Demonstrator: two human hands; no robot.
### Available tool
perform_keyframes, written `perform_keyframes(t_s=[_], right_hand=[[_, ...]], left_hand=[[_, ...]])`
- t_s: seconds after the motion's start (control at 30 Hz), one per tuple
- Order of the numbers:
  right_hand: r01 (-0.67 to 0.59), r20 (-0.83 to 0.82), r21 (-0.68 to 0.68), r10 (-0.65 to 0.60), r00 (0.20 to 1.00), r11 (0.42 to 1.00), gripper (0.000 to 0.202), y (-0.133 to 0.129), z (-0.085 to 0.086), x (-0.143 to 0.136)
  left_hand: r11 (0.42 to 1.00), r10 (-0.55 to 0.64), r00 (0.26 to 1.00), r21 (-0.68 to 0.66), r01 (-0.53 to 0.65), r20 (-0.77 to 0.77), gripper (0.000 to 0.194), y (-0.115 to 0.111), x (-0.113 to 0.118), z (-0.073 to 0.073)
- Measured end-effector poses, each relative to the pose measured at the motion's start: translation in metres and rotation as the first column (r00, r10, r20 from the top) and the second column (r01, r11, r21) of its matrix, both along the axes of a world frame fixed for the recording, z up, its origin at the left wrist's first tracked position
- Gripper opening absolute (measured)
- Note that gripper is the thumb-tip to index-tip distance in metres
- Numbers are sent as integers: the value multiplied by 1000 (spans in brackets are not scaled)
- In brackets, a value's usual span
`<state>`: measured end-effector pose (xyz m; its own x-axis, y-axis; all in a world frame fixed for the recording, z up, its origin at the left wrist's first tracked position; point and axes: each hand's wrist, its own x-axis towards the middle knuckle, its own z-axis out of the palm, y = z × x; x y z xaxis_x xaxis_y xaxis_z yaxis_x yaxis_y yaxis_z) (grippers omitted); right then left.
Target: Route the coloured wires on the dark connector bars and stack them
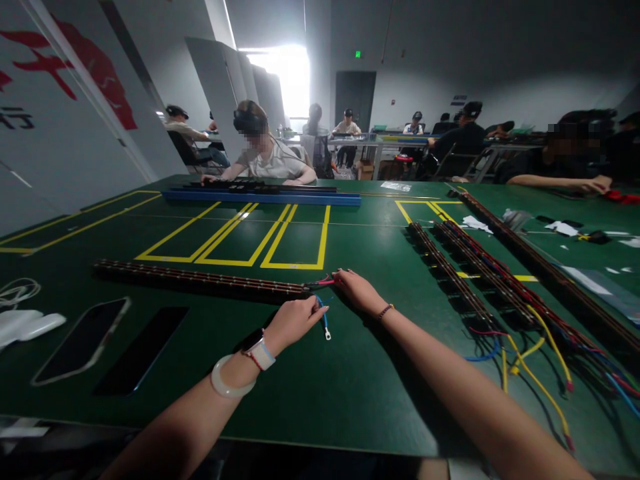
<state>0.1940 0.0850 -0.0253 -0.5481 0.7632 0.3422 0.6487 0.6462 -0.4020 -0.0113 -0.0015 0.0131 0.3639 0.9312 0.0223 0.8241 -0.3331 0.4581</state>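
Note:
A long dark strip with copper-coloured lines (215, 277) lies crosswise on the green table, its wired end towards the middle. At that end my left hand (295, 321) is closed with the fingertips on a short blue wire (324, 319). The wire hangs down to a metal ring terminal (328, 335). My right hand (359, 292) pinches a red wire (326, 282) that comes out of the same end; its tip is hidden by the fingers.
Two phones (83, 340) (143, 350) and a white charger (30, 325) lie at left. More wired strips (453, 273) (485, 267) rest at right, with yellow leads (537, 390). Yellow tape (295, 267) marks the green table (350, 400). A person (275, 157) sits opposite behind a blue rail (260, 197).

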Motion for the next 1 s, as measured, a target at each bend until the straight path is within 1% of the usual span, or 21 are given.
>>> perform_keyframes(t_s=[0.2,0.33,0.4,0.47,0.57,0.67,0.77,0.87,0.93,1.0], right_hand=[[-15,-17,10,15,1000,1000,18,-4,5,0],[-53,-24,67,55,998,996,14,-3,4,0],[-53,-16,99,55,998,994,12,-5,4,1],[-26,-3,103,27,1000,994,10,-9,6,2],[-25,11,40,25,1000,999,13,-19,11,2],[-79,-13,-69,78,997,994,17,-32,17,0],[-127,-37,-143,122,992,982,23,-44,21,-5],[-136,-33,-176,132,991,975,29,-53,23,-9],[-134,-36,-196,129,991,971,28,-56,24,-12],[-123,-50,-213,115,992,969,26,-59,24,-14]], left_hand=[[1000,-1,1000,-5,1,-11,40,-1,2,2],[999,41,999,8,-41,-16,35,-2,4,5],[998,70,998,-7,-70,1,33,-3,5,5],[996,76,996,-40,-74,52,32,-4,5,5],[994,79,988,-85,-68,135,31,-5,6,6],[986,89,979,-153,-61,184,31,-7,6,8],[973,137,963,-214,-87,232,35,-8,6,9],[941,187,932,-330,-79,310,35,-8,7,4],[915,216,895,-402,-45,390,34,-7,7,-1],[898,241,853,-441,-14,463,35,-5,8,-8]])
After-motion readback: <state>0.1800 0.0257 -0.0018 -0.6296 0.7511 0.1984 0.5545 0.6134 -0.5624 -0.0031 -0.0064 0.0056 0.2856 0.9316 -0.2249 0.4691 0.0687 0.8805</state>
